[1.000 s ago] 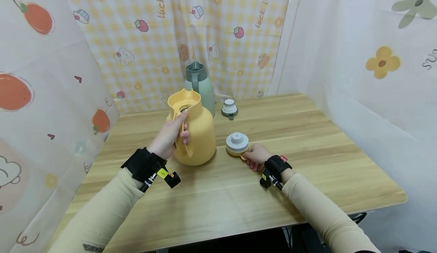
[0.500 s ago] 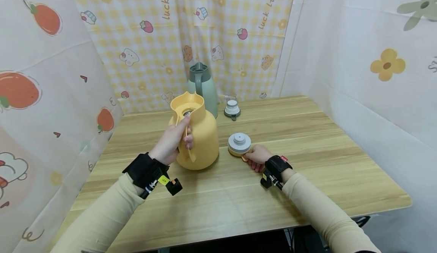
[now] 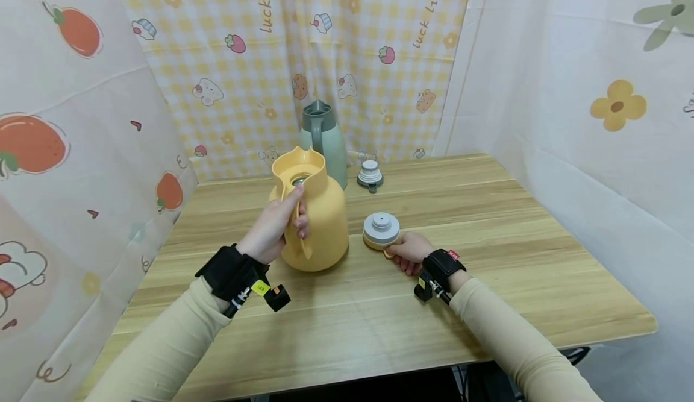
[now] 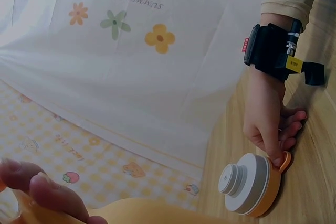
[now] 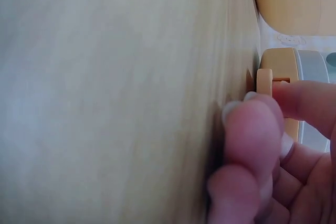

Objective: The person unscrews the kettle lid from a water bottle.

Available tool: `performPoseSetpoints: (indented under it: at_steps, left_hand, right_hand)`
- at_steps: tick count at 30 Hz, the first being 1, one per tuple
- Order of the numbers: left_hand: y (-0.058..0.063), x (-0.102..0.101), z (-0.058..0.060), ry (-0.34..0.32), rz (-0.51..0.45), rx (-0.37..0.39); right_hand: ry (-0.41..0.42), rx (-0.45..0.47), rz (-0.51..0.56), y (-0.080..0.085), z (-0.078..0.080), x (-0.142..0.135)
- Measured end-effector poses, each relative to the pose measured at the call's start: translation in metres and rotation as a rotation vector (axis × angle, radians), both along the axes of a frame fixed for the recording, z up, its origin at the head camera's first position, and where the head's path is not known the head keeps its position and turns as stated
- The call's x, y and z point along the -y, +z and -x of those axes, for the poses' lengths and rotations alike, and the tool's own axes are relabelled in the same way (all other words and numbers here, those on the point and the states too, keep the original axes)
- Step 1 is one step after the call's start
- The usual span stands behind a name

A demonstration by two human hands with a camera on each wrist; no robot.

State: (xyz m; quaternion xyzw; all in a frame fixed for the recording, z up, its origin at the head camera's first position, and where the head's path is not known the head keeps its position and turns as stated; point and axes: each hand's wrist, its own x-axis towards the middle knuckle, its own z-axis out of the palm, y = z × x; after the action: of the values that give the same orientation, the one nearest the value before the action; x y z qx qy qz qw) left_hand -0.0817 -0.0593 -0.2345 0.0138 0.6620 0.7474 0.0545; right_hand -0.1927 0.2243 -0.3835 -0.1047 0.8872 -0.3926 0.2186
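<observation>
The left hand (image 3: 278, 221) grips the handle of a yellow thermos jug (image 3: 327, 227), its thumb lying at the top near the rim. The jug is upright at the table, its mouth uncovered. To the right of the jug, a yellow-and-grey lid (image 3: 381, 229) lies upside down, grey stopper upward. At its near edge the right hand (image 3: 410, 249) pinches the lid's small yellow tab (image 5: 264, 83) between thumb and finger. The other right fingers are curled close to the wood in the right wrist view. Part of the jug's handle is hidden behind the left fingers.
Behind the yellow jug stands a green thermos jug (image 3: 332, 146) with an uncovered mouth. A grey-and-green lid (image 3: 370, 175) lies upside down beside it. The wooden table (image 3: 488, 221) has curtains on its back and sides; its front edge is near the person.
Head camera view shifts slightly, so everything sits a little lower and to the right. Both hands keep the same hold on the jug and the lid.
</observation>
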Motion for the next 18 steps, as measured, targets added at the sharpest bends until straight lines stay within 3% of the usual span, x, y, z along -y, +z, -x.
performPoseSetpoints:
  at_steps: [10, 18]
  left_hand:
    - [-0.0065, -0.0003, -0.0021, -0.024, 0.003, -0.049]
    - [-0.0053, 0.0029, -0.0012, 0.032, 0.057, -0.099]
  right_hand:
    - [0.003, 0.013, -0.025, -0.0043, 0.0015, -0.0029]
    - [0.016, 0.017, -0.004, -0.0042, 0.0059, -0.0038]
